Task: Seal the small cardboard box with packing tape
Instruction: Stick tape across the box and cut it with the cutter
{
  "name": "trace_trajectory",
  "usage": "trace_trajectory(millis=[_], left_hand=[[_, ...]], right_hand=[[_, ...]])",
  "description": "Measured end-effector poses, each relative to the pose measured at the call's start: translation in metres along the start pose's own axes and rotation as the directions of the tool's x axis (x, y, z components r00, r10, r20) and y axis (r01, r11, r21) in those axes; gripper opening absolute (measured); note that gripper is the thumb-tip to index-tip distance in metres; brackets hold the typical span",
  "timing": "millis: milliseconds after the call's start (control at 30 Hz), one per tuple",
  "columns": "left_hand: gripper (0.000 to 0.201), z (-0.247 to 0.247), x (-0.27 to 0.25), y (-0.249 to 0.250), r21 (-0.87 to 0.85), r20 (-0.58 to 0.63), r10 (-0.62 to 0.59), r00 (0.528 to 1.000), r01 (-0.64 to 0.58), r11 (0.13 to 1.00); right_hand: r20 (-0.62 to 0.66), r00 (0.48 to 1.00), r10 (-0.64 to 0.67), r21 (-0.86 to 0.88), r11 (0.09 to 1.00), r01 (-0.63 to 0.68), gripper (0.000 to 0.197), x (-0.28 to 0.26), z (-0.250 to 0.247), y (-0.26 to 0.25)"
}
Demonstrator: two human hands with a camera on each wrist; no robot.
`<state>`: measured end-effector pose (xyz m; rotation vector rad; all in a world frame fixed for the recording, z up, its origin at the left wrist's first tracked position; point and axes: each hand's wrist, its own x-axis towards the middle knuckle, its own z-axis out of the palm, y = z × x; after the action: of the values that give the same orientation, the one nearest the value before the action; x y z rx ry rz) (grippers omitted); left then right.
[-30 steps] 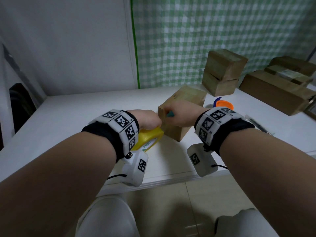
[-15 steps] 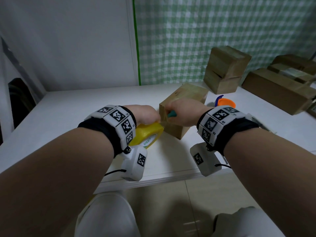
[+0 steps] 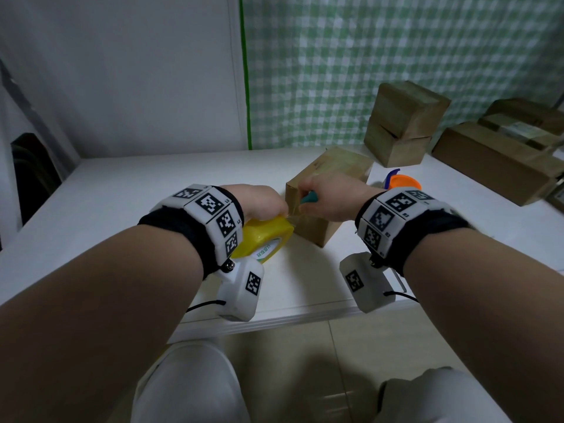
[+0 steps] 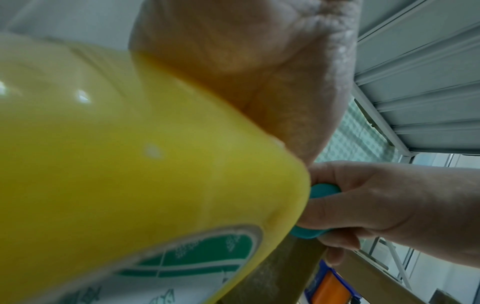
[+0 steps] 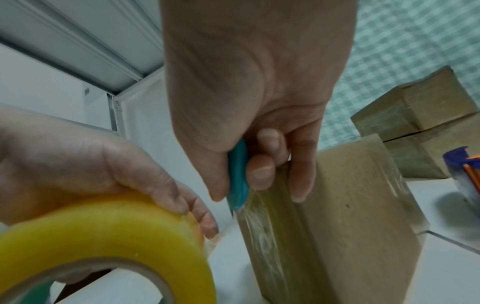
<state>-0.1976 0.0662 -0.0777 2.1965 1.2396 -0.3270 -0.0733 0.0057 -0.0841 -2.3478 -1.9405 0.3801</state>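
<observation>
Head view: the small box (image 3: 326, 190) sits near the table's (image 3: 122, 190) front edge, already taped on top.

Left wrist view: the left hand (image 4: 259, 72) holds the tape roll (image 4: 130, 164).

Right wrist view: the right hand (image 5: 254, 92) grips a teal cutter (image 5: 237, 176) at the tape strip (image 5: 259, 222). Cutting is left, I think.

i count five cardboard boxes (image 3: 328, 190) on my table (image 3: 152, 193), one yellow tape roll (image 3: 262, 239), one teal cutter (image 3: 309, 197), one orange-and-blue dispenser (image 3: 402, 181).
</observation>
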Motion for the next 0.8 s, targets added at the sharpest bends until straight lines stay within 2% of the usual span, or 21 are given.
trace_trajectory(millis=[400,600,700,800], left_hand=[[0.034,0.003,-0.003,-0.001,-0.098,-0.027,-0.020,0.999,0.017,0.995],[0.035,0.001,-0.008,-0.003,-0.155,-0.038,-0.031,0.999,0.025,0.988],[0.026,-0.001,-0.009,-0.004,-0.225,-0.043,-0.038,0.998,0.027,0.974],[0.022,-0.003,-0.011,-0.010,-0.218,-0.060,-0.046,0.997,0.032,0.975]], right_hand=[[0.001,1.000,-0.025,-0.243,0.970,0.025,0.023,-0.001,0.003,-0.010],[0.026,0.999,-0.028,-0.295,0.955,0.034,0.027,-0.003,-0.001,-0.014],[0.041,0.998,-0.046,-0.275,0.960,0.055,0.028,-0.004,-0.003,-0.013],[0.064,0.998,-0.022,-0.365,0.930,0.044,0.025,-0.003,0.001,-0.007]])
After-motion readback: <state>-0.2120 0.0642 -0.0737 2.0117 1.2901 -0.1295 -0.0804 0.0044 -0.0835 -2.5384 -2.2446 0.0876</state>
